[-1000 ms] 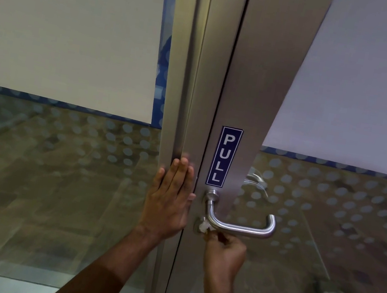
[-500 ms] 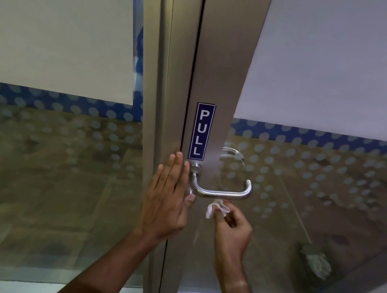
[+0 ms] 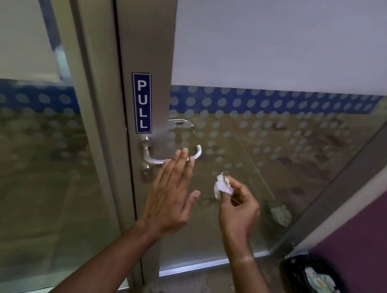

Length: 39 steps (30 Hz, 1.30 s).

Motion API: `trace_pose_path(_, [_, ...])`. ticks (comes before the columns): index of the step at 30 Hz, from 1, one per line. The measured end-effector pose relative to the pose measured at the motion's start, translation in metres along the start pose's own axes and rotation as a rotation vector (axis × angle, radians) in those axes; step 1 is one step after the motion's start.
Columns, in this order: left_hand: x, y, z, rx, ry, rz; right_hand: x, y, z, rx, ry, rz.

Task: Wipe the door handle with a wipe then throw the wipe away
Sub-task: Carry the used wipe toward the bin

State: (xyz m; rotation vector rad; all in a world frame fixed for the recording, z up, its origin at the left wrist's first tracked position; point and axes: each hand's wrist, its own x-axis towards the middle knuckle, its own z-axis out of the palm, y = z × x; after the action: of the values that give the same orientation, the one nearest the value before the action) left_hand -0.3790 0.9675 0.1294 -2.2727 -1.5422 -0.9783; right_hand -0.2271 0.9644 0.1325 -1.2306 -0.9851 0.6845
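- Now pinched at the fingertips of the right hand point(image 3: 238, 206): small crumpled white wipe point(image 3: 222, 187), held in the air just right of and below the curved brushed-metal lever door handle point(image 3: 156, 159), clear of it.
- Right grip closed on the wipe by thumb and forefingers only; remaining fingers loosely curled.
- Left hand point(image 3: 170, 194) flat and open, holding nothing, fingertips overlapping the handle's bar from this view; contact with it not clear.
- Likely step: wiping done, disposal next.
- Risk: light pinch on a small scrap, so could slip and land on the floor during the swing to the right.
- Risk: low bin with a small opening, so a toss could fall short or catch the rim.
- Around: blue "PULL" sign point(image 3: 142, 103) on the metal door frame above the handle; dotted frosted glass panel point(image 3: 278, 140) behind.
- Black-lined round waste bin point(image 3: 315, 286) on the floor at lower right against the purple wall point(image 3: 377, 243), already holding crumpled paper; nothing between hand and bin.
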Motion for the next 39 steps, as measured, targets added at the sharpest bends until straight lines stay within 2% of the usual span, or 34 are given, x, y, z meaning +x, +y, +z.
trace_pose_path(11, [0.023, 0.115, 0.048, -0.144, -0.126, 0.081, 0.038, -0.001, -0.131, -0.123, 0.217, -0.082])
trace_pose_path(18, [0.033, 0.235, 0.107, -0.214, -0.241, 0.162, 0.056, 0.007, -0.263, -0.321, 0.298, -0.102])
trace_pose_path(26, [0.043, 0.352, 0.176, -0.289, -0.353, 0.260, 0.081, 0.033, -0.382, -0.402, 0.411, -0.077])
trace_pose_path(35, [0.068, 0.405, 0.262, -0.319, -0.454, 0.383, 0.122, 0.087, -0.447, -0.457, 0.556, 0.003])
trace_pose_path(39, [0.087, 0.419, 0.311, -0.366, -0.492, 0.421, 0.144, 0.117, -0.471, -0.556, 0.618, 0.057])
